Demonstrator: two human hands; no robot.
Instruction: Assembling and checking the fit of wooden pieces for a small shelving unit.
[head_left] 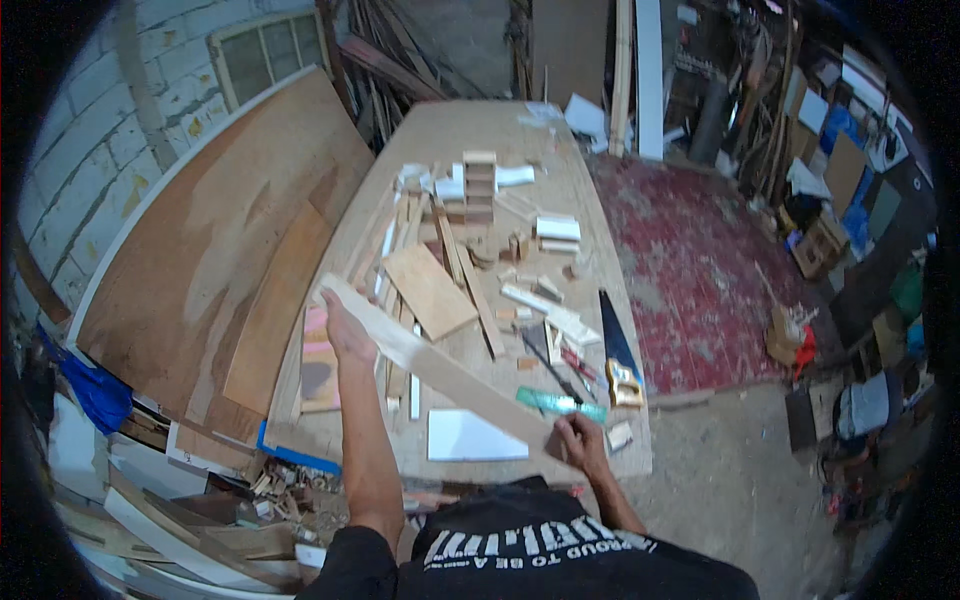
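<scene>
A long, narrow wooden plank (440, 368) slants across in front of me, above the workbench (350, 440). Its far left end is gripped by my left hand (350, 328), with part of the fingers hidden behind the wood. Around the near right end, my right hand (582, 440) is closed. Just beyond that hand lies a green transparent ruler (560, 403). A handsaw (622, 375) with a pale handle rests by the bench's right edge. Under and past the plank are a white board (475, 436) and a rectangular wooden panel (430, 290).
Wood strips, offcuts and a small stacked wooden shelf piece (479, 185) cover the bench's middle. A large plywood sheet (210, 240) leans along the left wall. Red-painted floor (690, 270) lies right of the bench, with clutter (820, 240) beyond it. Scrap wood (190, 540) piles at lower left.
</scene>
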